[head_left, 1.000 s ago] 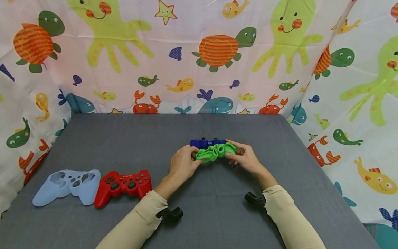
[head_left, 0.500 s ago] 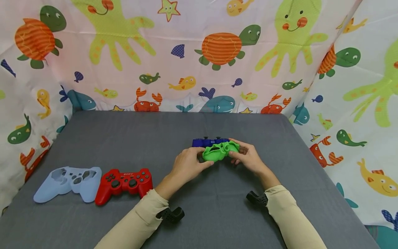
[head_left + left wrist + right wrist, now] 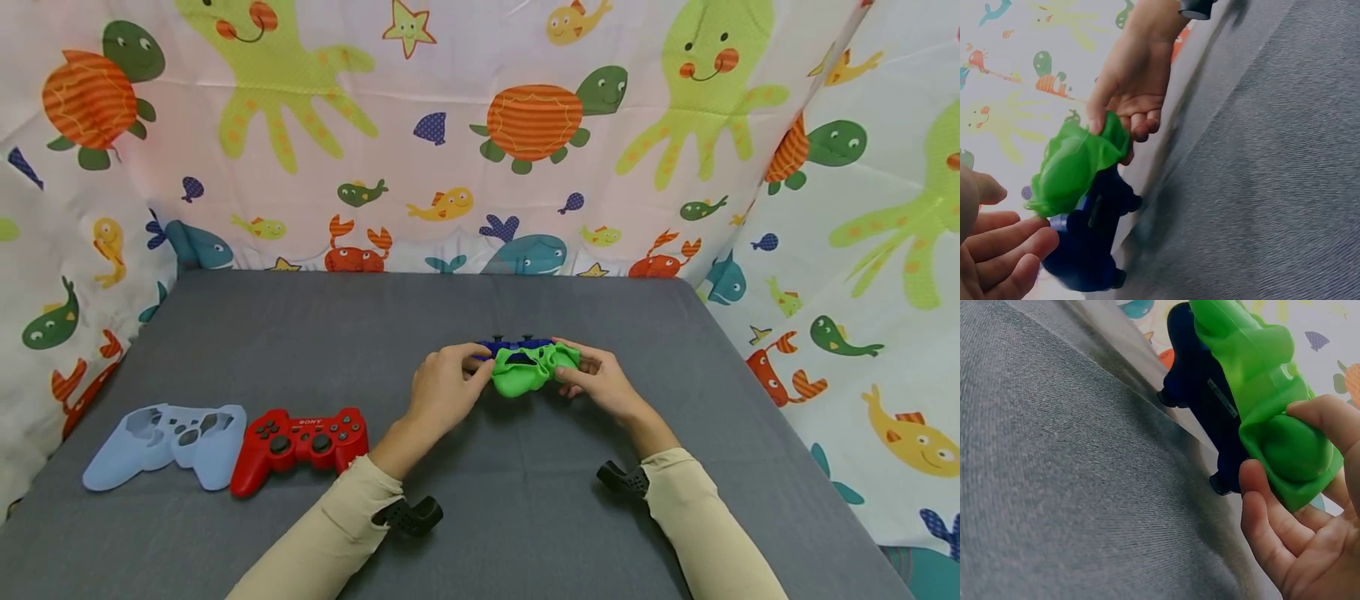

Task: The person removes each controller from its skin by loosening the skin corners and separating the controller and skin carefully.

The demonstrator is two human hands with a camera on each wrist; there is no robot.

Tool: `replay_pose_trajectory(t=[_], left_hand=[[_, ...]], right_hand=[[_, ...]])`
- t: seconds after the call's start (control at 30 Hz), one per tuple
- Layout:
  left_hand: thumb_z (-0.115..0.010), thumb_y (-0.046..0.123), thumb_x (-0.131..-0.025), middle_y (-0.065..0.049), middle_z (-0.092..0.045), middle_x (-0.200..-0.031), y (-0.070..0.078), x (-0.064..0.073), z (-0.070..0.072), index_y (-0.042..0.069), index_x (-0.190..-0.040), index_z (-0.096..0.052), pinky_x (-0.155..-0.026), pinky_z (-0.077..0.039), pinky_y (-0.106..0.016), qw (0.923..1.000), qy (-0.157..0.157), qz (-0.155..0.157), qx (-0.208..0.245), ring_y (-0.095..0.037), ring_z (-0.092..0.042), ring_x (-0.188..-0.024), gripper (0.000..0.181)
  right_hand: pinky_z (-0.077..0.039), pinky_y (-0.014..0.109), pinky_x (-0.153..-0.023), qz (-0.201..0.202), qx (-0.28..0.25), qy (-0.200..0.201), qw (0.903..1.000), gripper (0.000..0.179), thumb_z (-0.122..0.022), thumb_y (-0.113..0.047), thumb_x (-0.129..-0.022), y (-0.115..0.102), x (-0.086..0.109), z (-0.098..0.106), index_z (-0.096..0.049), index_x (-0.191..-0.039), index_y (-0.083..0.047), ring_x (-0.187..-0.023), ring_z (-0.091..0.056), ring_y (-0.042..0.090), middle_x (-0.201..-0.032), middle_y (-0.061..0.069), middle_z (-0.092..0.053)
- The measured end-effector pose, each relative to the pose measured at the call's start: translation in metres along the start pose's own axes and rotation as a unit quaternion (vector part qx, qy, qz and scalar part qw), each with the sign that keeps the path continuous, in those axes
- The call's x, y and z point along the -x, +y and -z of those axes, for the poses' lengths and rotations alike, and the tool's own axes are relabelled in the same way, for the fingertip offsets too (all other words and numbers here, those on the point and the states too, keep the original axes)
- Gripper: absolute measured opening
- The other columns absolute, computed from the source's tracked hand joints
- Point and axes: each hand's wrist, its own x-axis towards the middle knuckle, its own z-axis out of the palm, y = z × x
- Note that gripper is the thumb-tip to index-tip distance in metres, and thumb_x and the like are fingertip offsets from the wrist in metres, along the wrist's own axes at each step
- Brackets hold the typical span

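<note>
A stretchy green silicone controller cover (image 3: 519, 377) hangs bunched and partly turned over the back of a dark blue game controller (image 3: 514, 345). With thumb and fingers my right hand (image 3: 602, 382) pinches the right end of the cover. My left hand (image 3: 442, 390) is at the left end, its fingers spread loosely. In the left wrist view its fingertips (image 3: 1040, 240) lie right beside the cover (image 3: 1067, 172) and the controller (image 3: 1088, 250). Seen from the right wrist, the right thumb (image 3: 1319, 412) presses on a rounded grip pocket, and the controller's thumbsticks point down.
To the left on the grey table (image 3: 315, 325) lie a light blue controller cover (image 3: 197, 454) and a red controller (image 3: 258, 468), side by side. Behind the table hangs a curtain (image 3: 420, 75) printed with sea animals. Black straps (image 3: 408, 517) ring both wrists.
My left hand has let go of the cover's left end and drawn slightly away. The cover has gone from twisted to fuller and rounder, its left end now lower.
</note>
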Motion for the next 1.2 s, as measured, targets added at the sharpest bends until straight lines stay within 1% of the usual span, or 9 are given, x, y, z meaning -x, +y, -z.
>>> replay_pose_trajectory(t=[0.1, 0.2, 0.37, 0.47, 0.7, 0.83, 0.97, 1.07, 1.2], left_hand=[[-0.068, 0.026, -0.096, -0.001, -0.08, -0.094, -0.003, -0.002, 0.004, 0.013, -0.112, -0.077, -0.051, -0.047, -0.027, 0.9996, 0.024, 0.003, 0.018, -0.015, -0.073, -0.076, 0.022], [-0.069, 0.024, -0.096, -0.002, -0.079, -0.092, -0.006, -0.004, 0.006, 0.012, -0.109, -0.077, -0.052, -0.048, -0.027, 0.999, 0.028, 0.006, 0.034, -0.016, -0.072, -0.076, 0.02], [-0.068, 0.02, -0.097, -0.003, -0.077, -0.088, -0.013, -0.008, 0.007, 0.009, -0.102, -0.078, -0.062, -0.054, -0.032, 0.9965, 0.045, 0.011, 0.07, -0.016, -0.071, -0.074, 0.015], [-0.067, 0.019, -0.097, -0.005, -0.077, -0.094, -0.017, -0.009, 0.008, 0.009, -0.103, -0.077, -0.071, -0.056, -0.037, 0.9956, 0.046, 0.02, 0.079, -0.019, -0.072, -0.08, 0.015], [-0.067, 0.029, -0.096, -0.006, -0.069, -0.127, -0.027, -0.008, 0.004, 0.014, -0.131, -0.065, -0.083, -0.054, -0.042, 0.9967, -0.037, 0.069, 0.022, -0.022, -0.068, -0.098, 0.038], [-0.066, 0.032, -0.097, -0.009, -0.063, -0.139, -0.03, -0.008, 0.0, 0.014, -0.143, -0.055, -0.085, -0.055, -0.044, 0.9937, -0.073, 0.08, 0.027, -0.025, -0.069, -0.102, 0.051], [-0.066, 0.028, -0.098, -0.018, -0.055, -0.146, -0.032, -0.01, -0.006, 0.013, -0.149, -0.049, -0.073, -0.059, -0.039, 0.9865, -0.094, 0.102, 0.087, -0.029, -0.073, -0.08, 0.056], [-0.068, 0.023, -0.097, -0.023, -0.051, -0.148, -0.032, -0.011, -0.009, 0.013, -0.15, -0.047, -0.06, -0.057, -0.034, 0.978, -0.097, 0.127, 0.134, -0.029, -0.069, -0.06, 0.058], [-0.07, 0.023, -0.096, -0.023, -0.049, -0.15, -0.033, -0.012, -0.008, 0.015, -0.152, -0.044, -0.058, -0.057, -0.033, 0.9727, -0.097, 0.145, 0.153, -0.025, -0.065, -0.056, 0.062]], right_hand=[[-0.059, 0.031, -0.066, 0.0, -0.002, -0.011, 0.9999, 0.056, -0.062, -0.006, -0.099, 0.0, -0.001, 0.001, -0.044, -0.151, -0.001, -0.073, -0.072, 0.014, -0.094, -0.006, -0.073], [-0.059, 0.031, -0.066, 0.003, -0.002, -0.026, 0.9997, 0.056, -0.062, -0.007, -0.099, 0.001, -0.003, 0.004, -0.043, -0.152, -0.001, -0.074, -0.073, 0.016, -0.095, -0.007, -0.073], [-0.06, 0.033, -0.069, 0.005, 0.0, -0.054, 0.9985, 0.059, -0.061, -0.006, -0.099, 0.004, -0.003, 0.008, -0.039, -0.154, -0.001, -0.078, -0.073, 0.022, -0.095, 0.007, -0.07], [-0.06, 0.034, -0.07, -0.005, -0.004, -0.062, 0.9981, 0.06, -0.062, -0.007, -0.099, 0.005, -0.003, 0.01, -0.039, -0.154, -0.005, -0.079, -0.073, 0.022, -0.093, 0.012, -0.069], [-0.06, 0.035, -0.071, -0.025, -0.015, -0.071, 0.9971, 0.062, -0.063, -0.008, -0.099, 0.005, -0.004, 0.008, -0.037, -0.155, -0.007, -0.08, -0.073, 0.019, -0.096, 0.015, -0.071], [-0.061, 0.036, -0.071, -0.023, -0.012, -0.073, 0.997, 0.063, -0.064, -0.008, -0.099, 0.006, -0.002, 0.008, -0.036, -0.156, -0.006, -0.081, -0.073, 0.021, -0.093, 0.017, -0.071], [-0.061, 0.036, -0.072, -0.024, -0.003, -0.077, 0.9967, 0.066, -0.064, -0.007, -0.098, 0.007, 0.001, 0.009, -0.034, -0.157, -0.008, -0.082, -0.074, 0.023, -0.085, 0.014, -0.071], [-0.061, 0.036, -0.072, -0.026, -0.002, -0.08, 0.9965, 0.066, -0.064, -0.008, -0.098, 0.008, 0.002, 0.009, -0.034, -0.157, -0.009, -0.083, -0.074, 0.024, -0.087, 0.014, -0.072], [-0.06, 0.035, -0.072, -0.025, -0.005, -0.082, 0.9963, 0.067, -0.065, -0.007, -0.098, 0.006, 0.002, 0.008, -0.033, -0.157, -0.008, -0.083, -0.073, 0.021, -0.092, 0.013, -0.073]])
